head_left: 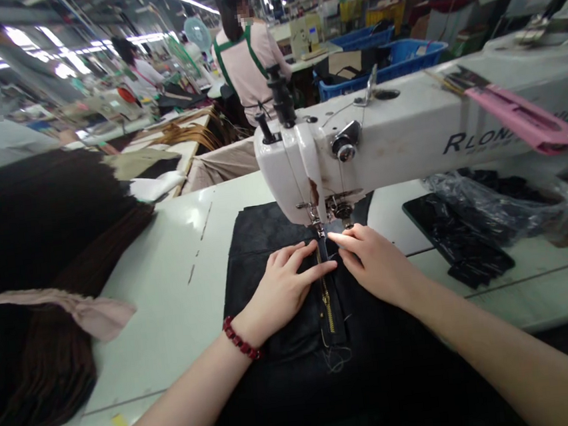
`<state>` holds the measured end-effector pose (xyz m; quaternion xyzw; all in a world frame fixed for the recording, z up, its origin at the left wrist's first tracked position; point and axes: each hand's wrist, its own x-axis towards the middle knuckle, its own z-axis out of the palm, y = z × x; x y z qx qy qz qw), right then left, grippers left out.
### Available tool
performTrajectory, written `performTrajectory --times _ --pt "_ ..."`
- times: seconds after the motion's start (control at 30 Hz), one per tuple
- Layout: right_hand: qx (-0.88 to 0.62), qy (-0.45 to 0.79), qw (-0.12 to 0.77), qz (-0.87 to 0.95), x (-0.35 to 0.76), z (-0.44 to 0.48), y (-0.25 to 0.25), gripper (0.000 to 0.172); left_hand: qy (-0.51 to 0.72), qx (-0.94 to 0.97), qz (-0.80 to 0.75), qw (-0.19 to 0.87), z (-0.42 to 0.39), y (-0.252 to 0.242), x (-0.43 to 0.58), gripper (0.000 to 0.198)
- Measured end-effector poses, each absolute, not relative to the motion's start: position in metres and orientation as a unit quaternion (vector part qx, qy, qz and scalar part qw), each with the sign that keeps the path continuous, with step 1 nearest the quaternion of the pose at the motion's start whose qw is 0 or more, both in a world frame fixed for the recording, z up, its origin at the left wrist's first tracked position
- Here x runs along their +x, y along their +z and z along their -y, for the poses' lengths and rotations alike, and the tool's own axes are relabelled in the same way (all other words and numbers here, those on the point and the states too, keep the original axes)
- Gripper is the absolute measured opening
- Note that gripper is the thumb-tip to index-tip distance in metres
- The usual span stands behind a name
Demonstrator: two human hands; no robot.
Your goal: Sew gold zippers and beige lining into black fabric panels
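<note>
A black fabric piece (261, 235) lies under the head of a white sewing machine (289, 165), with a brass-toothed zipper (329, 312) running down it toward me. Loose threads hang at the zipper's near end. My left hand (288, 279) rests on the fabric left of the zipper, fingers spread, its thumb reaching across the zipper tape. On the other side my right hand (371, 258) touches the fabric, index finger stretched close to the presser foot (321, 229) and thumb apart from it. Both hands press on the cloth without visibly gripping it.
Stacked dark fabric pieces (39, 230) stand at the left, a pale strip (87, 312) across them. Pink-handled snips (525, 113) lie on the machine arm. Right of the needle are black pieces (462, 236) and a clear plastic bag (518, 200). Beyond are blue crates (414, 56) and co-workers.
</note>
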<state>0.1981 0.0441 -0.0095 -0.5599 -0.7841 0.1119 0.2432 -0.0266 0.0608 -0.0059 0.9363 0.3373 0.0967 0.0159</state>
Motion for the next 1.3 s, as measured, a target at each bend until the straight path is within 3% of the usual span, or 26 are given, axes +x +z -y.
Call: performTrajectory --times 0.43,0.8,1.17,1.3 --pt "-0.545 -0.009 0.168 0.822 0.190 -0.040 -0.014 0.036 0.125 0.924 -0.357 0.050 -0.060 -0.006 -0.024 0.028" --pt "-0.542 -0.003 0.167 0.824 0.188 -0.040 -0.016 0.037 0.164 0.879 -0.414 0.168 -0.072 -0.001 -0.022 0.035" --pt "-0.513 0.089 0.197 0.831 0.210 -0.035 -0.010 0.030 0.100 0.905 -0.410 0.045 -0.061 0.001 -0.014 0.039" --pt "-0.524 0.039 0.179 0.832 0.210 -0.033 -0.018 0.037 0.088 0.917 -0.389 0.018 -0.059 0.001 -0.012 0.041"
